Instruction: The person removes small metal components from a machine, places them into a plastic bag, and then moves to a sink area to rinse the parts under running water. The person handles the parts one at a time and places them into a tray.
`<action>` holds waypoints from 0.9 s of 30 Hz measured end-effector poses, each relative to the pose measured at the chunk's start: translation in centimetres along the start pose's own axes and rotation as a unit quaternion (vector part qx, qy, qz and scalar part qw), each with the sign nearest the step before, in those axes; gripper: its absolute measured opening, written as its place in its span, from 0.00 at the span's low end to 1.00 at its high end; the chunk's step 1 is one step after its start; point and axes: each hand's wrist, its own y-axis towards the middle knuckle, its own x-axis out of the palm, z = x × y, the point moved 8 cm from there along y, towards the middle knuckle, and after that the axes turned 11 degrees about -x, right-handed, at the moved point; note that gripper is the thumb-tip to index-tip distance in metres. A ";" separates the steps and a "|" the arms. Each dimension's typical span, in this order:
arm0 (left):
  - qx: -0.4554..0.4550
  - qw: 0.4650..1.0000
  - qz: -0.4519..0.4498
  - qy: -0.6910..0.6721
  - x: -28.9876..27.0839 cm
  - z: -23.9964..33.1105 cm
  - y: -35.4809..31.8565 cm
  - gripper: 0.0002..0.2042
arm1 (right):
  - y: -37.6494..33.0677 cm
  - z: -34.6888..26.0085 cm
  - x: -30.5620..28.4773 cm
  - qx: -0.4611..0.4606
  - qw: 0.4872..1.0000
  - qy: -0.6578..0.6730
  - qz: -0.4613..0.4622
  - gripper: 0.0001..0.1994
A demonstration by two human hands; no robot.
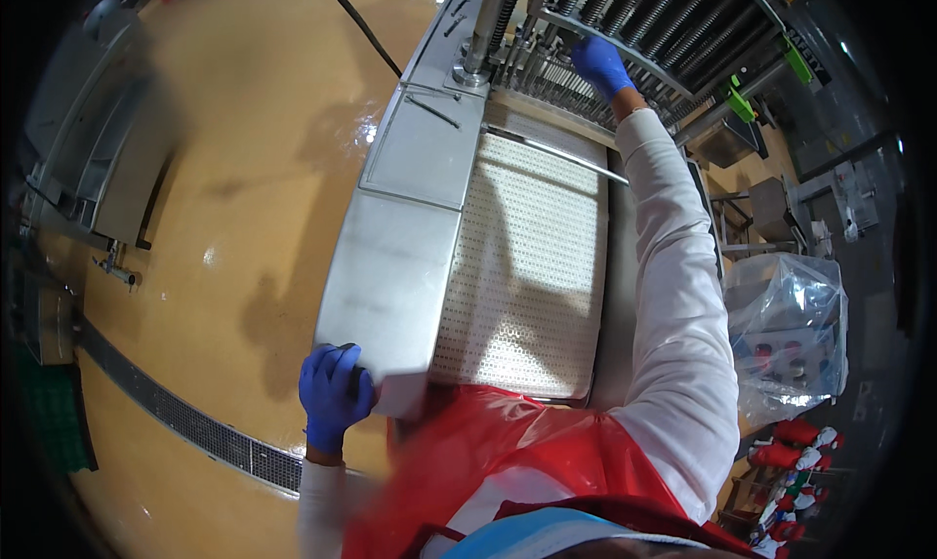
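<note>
My left hand (335, 391), in a blue glove, is at the near left corner of the long steel side cover (390, 266). Its fingers are curled, with a bit of something dark showing between them. My right hand (600, 66), gloved in blue too, reaches far forward to the lower frame bar of a machine head (664, 22) lined with rows of springs. Its fingertips are hidden behind that bar. Under the head is a row of thin metal needles or pins (556, 83). A white perforated conveyor belt (527, 266) runs between me and the head.
Loose bolts or slim tools (434, 110) lie on the steel cover. A steel rod (556, 152) crosses the belt. Green clamps (742, 100) sit on the machine's posts. To the right stands a plastic-wrapped box (786, 335); a floor drain (195, 422) curves along the left.
</note>
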 end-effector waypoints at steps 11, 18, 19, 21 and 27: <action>-0.029 0.999 -0.013 -0.018 0.4 -0.6 -0.3 0.19 | -4.2 -3.4 -6.5 -0.138 0.981 -0.140 -0.007 0.11; -0.039 0.997 -0.039 -0.045 0.2 -0.9 -0.6 0.19 | -5.9 -0.2 3.9 -0.107 0.990 -0.085 -0.013 0.11; -0.041 0.997 -0.043 -0.045 0.5 -1.1 -0.7 0.19 | -6.0 -1.6 1.9 -0.153 0.983 -0.047 0.085 0.10; -0.046 0.998 -0.036 -0.036 0.9 -1.1 -0.4 0.18 | -5.9 -4.2 -2.7 -0.214 0.951 0.010 0.222 0.08; -0.035 0.998 -0.033 -0.039 0.3 -0.9 -0.4 0.18 | -5.2 1.7 1.5 -0.163 0.972 -0.119 0.118 0.05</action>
